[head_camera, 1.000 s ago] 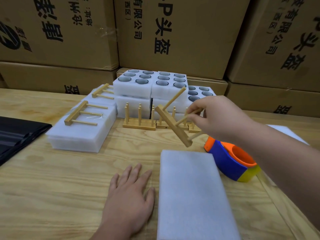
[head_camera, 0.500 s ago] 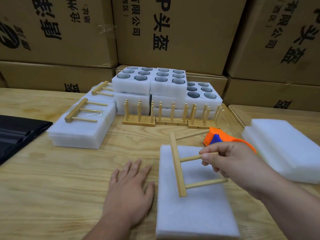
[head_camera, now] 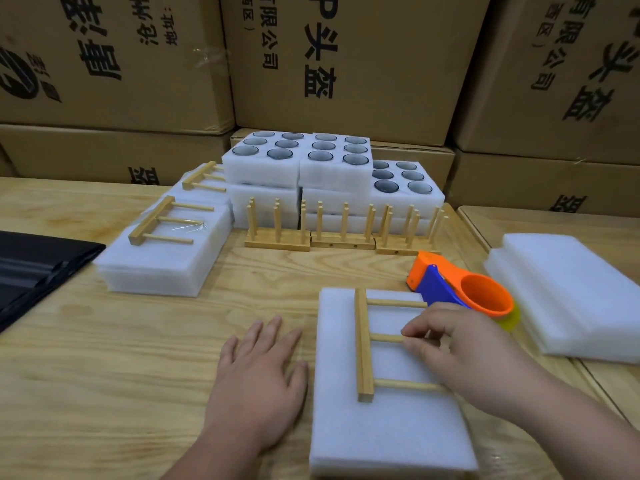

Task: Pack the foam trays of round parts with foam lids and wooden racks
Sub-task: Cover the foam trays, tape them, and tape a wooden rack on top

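We've lowered the wooden rack [head_camera: 363, 344] flat onto the foam lid [head_camera: 388, 431], right hand [head_camera: 460, 351] pinching its middle peg, left hand [head_camera: 256, 372] spread flat on the table [head_camera: 104, 375].

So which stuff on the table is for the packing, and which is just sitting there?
For the packing:
wooden rack, pinched by the right hand
foam lid under it
foam trays of round parts
upright racks
spare foam stack

Just sitting there:
tape dispenser
black sheets
cardboard boxes
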